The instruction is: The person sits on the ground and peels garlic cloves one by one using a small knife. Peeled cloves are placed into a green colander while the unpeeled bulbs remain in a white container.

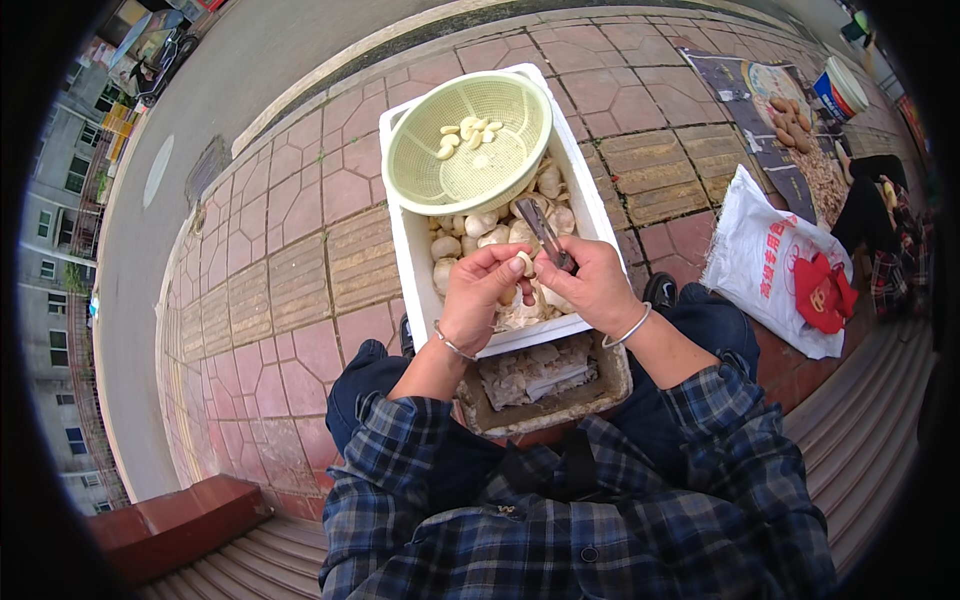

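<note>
Between the thumb and fingers of my left hand (pixel 484 285) is a pale garlic clove (pixel 526 264). My right hand (pixel 592 281) grips a small dark-handled knife (pixel 541 229), its metal part pointing away from me, while its thumb and fingertip meet the clove. Below both hands, whole garlic bulbs (pixel 480 223) and loose skins fill a white foam box (pixel 411 277). A pale green plastic colander (pixel 401 161) rests across the box's far end. Several peeled cloves (pixel 472 133) lie inside it.
Under the box's near end, a worn tub (pixel 546 427) holds garlic skins. On my right, a white woven sack (pixel 750 247) carries a red bag (pixel 825 292). Beyond it a person sits by potatoes (pixel 790 124) on a dark sheet (pixel 720 75), near a white bucket (pixel 840 90). Paving leads to the road (pixel 247 75).
</note>
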Demonstrator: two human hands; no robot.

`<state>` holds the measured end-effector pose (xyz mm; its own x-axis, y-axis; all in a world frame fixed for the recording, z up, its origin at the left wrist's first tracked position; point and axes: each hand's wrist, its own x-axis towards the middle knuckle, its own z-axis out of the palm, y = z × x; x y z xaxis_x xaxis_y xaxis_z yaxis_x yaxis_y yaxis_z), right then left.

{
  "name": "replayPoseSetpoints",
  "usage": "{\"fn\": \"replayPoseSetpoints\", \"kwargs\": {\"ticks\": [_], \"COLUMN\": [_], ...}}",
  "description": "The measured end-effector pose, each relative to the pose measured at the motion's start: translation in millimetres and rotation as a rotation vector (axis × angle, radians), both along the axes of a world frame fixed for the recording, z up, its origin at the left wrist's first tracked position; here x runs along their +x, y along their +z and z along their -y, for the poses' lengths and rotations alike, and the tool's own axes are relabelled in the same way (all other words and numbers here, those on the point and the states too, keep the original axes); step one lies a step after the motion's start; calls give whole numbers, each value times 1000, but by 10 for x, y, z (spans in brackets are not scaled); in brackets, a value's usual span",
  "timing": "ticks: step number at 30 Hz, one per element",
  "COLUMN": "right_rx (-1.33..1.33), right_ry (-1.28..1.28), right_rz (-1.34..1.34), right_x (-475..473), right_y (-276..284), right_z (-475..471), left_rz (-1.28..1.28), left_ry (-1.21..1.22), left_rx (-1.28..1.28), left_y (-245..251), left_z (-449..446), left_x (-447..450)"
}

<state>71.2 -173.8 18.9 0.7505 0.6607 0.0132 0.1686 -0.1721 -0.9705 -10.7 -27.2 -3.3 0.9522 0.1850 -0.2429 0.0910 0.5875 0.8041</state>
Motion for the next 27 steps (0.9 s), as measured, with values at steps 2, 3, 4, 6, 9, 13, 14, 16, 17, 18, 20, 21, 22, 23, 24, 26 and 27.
{"fn": "replayPoseSetpoints", "kwargs": {"ticks": [2, 3, 4, 6, 9, 13, 14, 16, 17, 18, 20, 21, 22, 23, 24, 26, 27], "right_rx": [-11, -7, -4, -1, -7, -46, -60, -61, -61, -79, -116, -125, -135, -144, -113, -50, -56], "right_ry": [0, -3, -5, -17, -49, -88, -93, -113, -124, -136, -161, -171, -182, -192, -93, 106, 320], "right_rz": [15, 26, 38, 65, 89, 98, 110, 141, 156, 158, 160, 141, 122, 102, 1, -200, -299], "right_x": [8, 4, -4, -9, -4, 24, 32, 50, 60, 68, 87, 102, 117, 127, 128, 122, 118], "right_y": [-14, -13, -12, -19, -45, -55, -55, -94, -108, -107, -107, -104, -104, -102, -80, 28, 111], "right_z": [6, 1, -6, -14, -20, -14, -13, -14, -11, -10, -2, 1, 3, 8, 23, 61, 73], "left_rz": [4, 17, 30, 44, 31, 11, 13, 16, 12, 7, 3, 4, 5, 1, -1, -3, -3], "left_ry": [-6, -6, -7, -3, -14, -23, -26, -34, -25, -12, 10, 19, 28, 40, 51, 80, 100], "left_rx": [-10, -12, -14, -2, 14, 25, 32, 44, 37, 32, 11, -4, -19, -31, -45, -74, -88], "left_y": [1, -7, -14, -26, -14, 11, 13, 10, 6, 3, 1, 7, 13, 22, 31, 37, 33], "left_z": [3, 0, -3, 0, -11, -20, -22, -21, -20, -24, -42, -65, -84, -96, -106, -112, -113], "left_x": [5, -2, -8, -13, -10, -13, -16, -12, -10, -15, -22, -25, -25, -24, -19, -3, 2]}}
